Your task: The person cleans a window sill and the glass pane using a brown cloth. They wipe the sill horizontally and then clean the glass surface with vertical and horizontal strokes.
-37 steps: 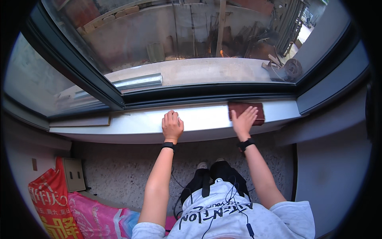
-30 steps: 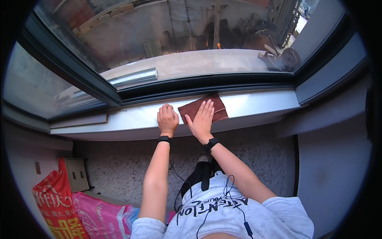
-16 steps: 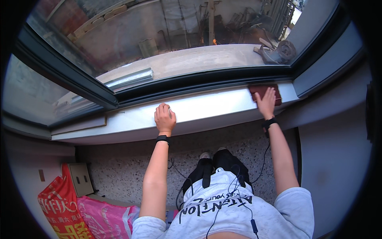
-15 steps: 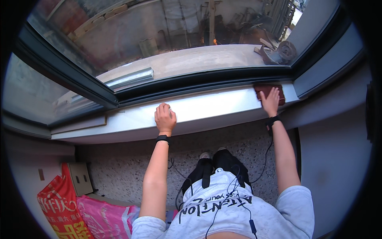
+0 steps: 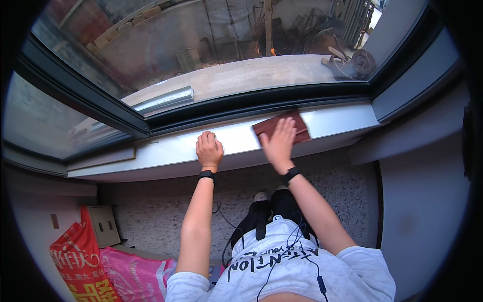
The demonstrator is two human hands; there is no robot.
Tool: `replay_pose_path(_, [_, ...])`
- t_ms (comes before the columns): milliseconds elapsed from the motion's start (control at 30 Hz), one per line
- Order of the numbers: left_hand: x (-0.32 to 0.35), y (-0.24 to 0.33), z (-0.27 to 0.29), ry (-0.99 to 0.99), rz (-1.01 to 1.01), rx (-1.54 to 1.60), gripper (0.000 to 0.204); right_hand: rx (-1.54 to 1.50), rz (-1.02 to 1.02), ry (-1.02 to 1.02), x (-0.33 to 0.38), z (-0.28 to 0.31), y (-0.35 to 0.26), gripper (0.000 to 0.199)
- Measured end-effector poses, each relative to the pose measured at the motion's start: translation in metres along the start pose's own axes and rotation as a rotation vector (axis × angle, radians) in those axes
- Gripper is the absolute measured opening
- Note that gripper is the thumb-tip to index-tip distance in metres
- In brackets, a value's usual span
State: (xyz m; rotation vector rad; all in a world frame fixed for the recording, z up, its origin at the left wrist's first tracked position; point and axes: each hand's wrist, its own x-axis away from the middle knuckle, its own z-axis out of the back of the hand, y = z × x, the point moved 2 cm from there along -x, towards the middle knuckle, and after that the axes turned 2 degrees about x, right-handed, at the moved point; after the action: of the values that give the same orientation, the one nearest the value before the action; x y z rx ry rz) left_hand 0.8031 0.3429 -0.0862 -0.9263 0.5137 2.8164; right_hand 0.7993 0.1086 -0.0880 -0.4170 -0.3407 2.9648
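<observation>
A dark red cloth (image 5: pixel 297 127) lies flat on the white window sill (image 5: pixel 171 151). My right hand (image 5: pixel 277 143) presses down on the cloth's near left part with fingers spread. My left hand (image 5: pixel 209 150) rests curled on the sill's front edge, a little left of the cloth, holding nothing. Both wrists wear black bands.
A dark window frame (image 5: pixel 251 103) runs behind the sill, with glass above it and a concrete ledge outside. A grey wall (image 5: pixel 422 181) stands to the right. Red and pink bags (image 5: pixel 95 261) and a beige box (image 5: pixel 103 226) sit on the speckled floor at lower left.
My right hand has slid the cloth leftwards along the sill from its far right end to the middle. My left hand has stayed in place.
</observation>
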Motion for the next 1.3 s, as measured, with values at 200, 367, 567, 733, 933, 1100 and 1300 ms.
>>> replay_pose_path(200, [-0.006, 0.004, 0.002, -0.03, 0.014, 0.002, 0.014, -0.208, 0.255, -0.034, 0.023, 0.006, -0.048, 0.082])
replay_pose_path(367, [-0.003, -0.001, 0.003, -0.032, 0.017, 0.006, 0.013, -0.171, 0.293, -0.01, 0.009, 0.023, 0.023, 0.084])
replay_pose_path(567, [-0.003, -0.002, 0.0, -0.041, 0.022, 0.002, 0.015, -0.009, 0.231, -0.064, -0.018, 0.051, 0.167, 0.087])
replay_pose_path(733, [-0.002, 0.001, -0.001, -0.025, 0.029, 0.011, 0.014, 0.063, 0.408, -0.235, -0.021, 0.073, 0.204, 0.091])
replay_pose_path(933, [0.0, 0.002, 0.0, -0.001, 0.014, -0.008, 0.015, 0.017, 0.588, -0.309, -0.004, 0.071, 0.171, 0.094])
replay_pose_path(1100, [0.0, 0.0, -0.004, -0.002, 0.009, 0.001, 0.015, -0.155, 0.928, -0.42, 0.019, 0.051, 0.058, 0.086])
replay_pose_path(1300, [-0.001, -0.002, -0.001, -0.013, 0.024, -0.011, 0.014, -0.213, 0.773, -0.188, 0.036, 0.026, -0.041, 0.082])
